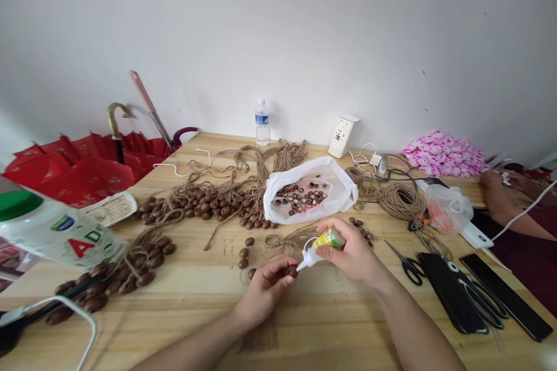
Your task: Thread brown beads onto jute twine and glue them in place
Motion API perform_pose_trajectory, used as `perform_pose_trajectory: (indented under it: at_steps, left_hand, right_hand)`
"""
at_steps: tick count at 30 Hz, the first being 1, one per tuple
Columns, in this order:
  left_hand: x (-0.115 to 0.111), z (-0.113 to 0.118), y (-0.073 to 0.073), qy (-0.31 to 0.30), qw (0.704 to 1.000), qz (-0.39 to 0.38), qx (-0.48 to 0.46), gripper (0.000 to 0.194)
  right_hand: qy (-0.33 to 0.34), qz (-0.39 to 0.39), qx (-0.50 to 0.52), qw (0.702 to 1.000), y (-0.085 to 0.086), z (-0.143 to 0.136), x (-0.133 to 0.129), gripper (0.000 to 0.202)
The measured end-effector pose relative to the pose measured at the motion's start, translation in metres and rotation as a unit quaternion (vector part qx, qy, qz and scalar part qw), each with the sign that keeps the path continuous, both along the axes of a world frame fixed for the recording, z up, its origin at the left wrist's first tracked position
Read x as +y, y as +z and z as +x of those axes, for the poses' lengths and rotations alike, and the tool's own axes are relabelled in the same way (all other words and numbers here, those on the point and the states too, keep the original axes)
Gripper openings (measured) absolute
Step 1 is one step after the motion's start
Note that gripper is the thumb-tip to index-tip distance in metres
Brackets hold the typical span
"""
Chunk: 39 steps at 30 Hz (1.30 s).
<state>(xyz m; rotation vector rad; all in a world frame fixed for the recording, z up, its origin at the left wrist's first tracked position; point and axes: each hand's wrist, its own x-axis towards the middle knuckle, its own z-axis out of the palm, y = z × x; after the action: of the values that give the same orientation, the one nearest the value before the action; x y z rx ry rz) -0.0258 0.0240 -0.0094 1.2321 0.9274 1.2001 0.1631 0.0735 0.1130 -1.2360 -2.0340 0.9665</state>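
Note:
My left hand pinches a brown nut between thumb and fingers, low over the wooden table. In my right hand is a small glue bottle with a yellow-green label, tilted so its white nozzle points down-left at the nut. The nozzle tip meets the nut or is very close to it. Several loose nuts lie left of my hands. Behind them a white plastic bag stands open with brown shell pieces inside. A looped twine cord lies just behind my left hand.
Corded nuts spread behind left. Twine coils, small scissors, large scissors and a black phone are right. A large white bottle stands left, a water bottle behind. Another person's hands are at far right.

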Motion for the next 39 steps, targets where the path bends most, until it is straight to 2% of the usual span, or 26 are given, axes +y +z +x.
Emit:
perform_pose_trajectory:
  at_steps: [6,25,36,39]
  left_hand:
    - [0.0004,-0.0010,0.0011,-0.006,1.000,0.008,0.006,0.026]
    - [0.0009,-0.0014,0.0026,-0.014,1.000,0.011,0.009,0.025]
    - [0.0009,-0.0016,0.0013,-0.015,1.000,0.007,0.009,0.024]
    - [0.0014,-0.0016,0.0023,-0.011,1.000,-0.001,0.005,0.024]
  right_hand:
    - [-0.005,0.030,-0.011,0.999,-0.0001,-0.0005,0.0000,0.025]
    - [-0.012,0.049,-0.025,0.998,-0.0033,-0.0016,0.0007,0.023]
    - [-0.007,0.028,-0.015,0.999,-0.0048,-0.0026,0.0014,0.024]
    - [-0.021,0.015,-0.007,1.000,-0.0065,-0.0031,0.0008,0.031]
